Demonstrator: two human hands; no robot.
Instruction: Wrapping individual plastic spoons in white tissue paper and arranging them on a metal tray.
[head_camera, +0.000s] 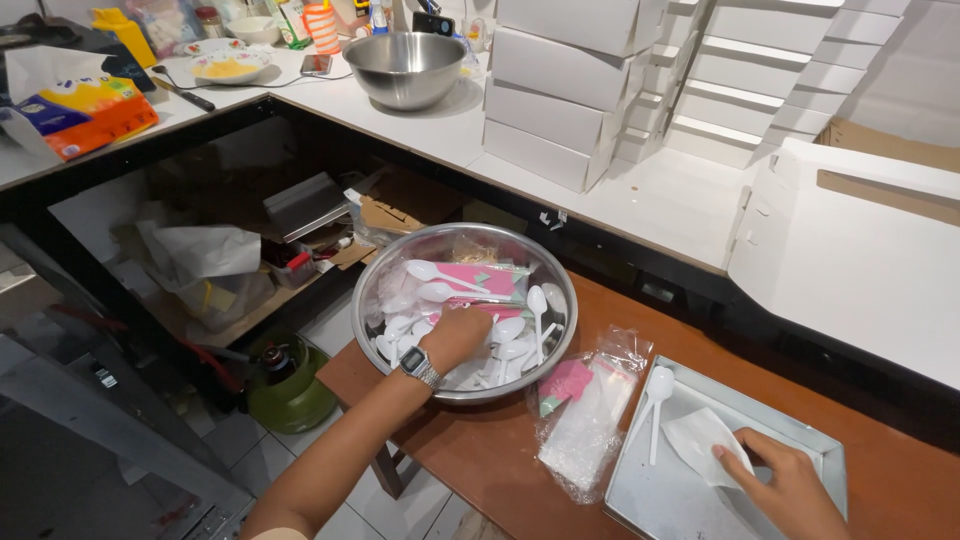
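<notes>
My left hand (457, 336), with a metal watch on the wrist, reaches into a large steel bowl (400, 263) and rests on several white plastic spoons (437, 291) and pink packets (483, 278); whether it grips one is unclear. My right hand (783, 484) presses its fingers on a folded white napkin (705, 443) inside a square metal tray (812, 437). One white spoon (658, 392) lies in that tray beside the napkin. A clear plastic bag (590, 418) with a pink card lies between bowl and tray on the brown table.
Stacks of white cardboard boxes (560, 90) stand on the white counter behind, with an unfolded box (860, 240) at right. Another steel bowl (403, 66), a plate, a tissue pack (85, 110) and bottles sit farther back. A green gas cylinder (288, 385) stands on the floor at left.
</notes>
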